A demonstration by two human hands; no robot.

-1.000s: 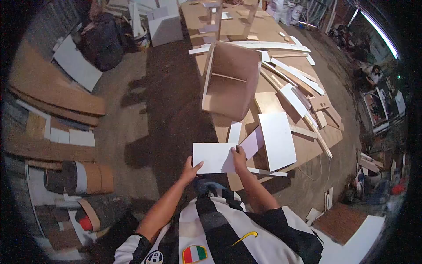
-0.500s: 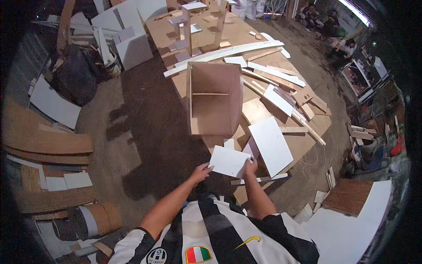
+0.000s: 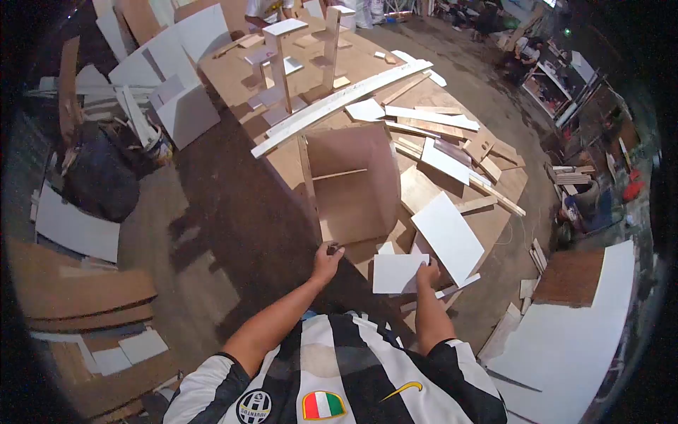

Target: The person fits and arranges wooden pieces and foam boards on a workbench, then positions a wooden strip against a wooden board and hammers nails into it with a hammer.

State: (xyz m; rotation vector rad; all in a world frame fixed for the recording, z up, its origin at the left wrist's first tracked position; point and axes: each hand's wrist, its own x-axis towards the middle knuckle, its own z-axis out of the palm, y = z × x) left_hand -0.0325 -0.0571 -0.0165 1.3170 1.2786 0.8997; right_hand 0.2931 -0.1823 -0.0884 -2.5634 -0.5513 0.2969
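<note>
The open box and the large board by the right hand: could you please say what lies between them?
In the head view, a pale wood piece lies between the box and the board.

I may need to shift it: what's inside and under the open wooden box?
Inside the wooden box, a thin pale strip shows, nothing loose visible. Whatever lies directly beneath is covered.

The small white panel (image 3: 397, 275) is flat, rectangular and face up near the open box (image 3: 357, 215). That box, brown inside (a thin pale strip (image 3: 340, 174) crosses it), rests on the table (image 3: 229, 67).
</note>
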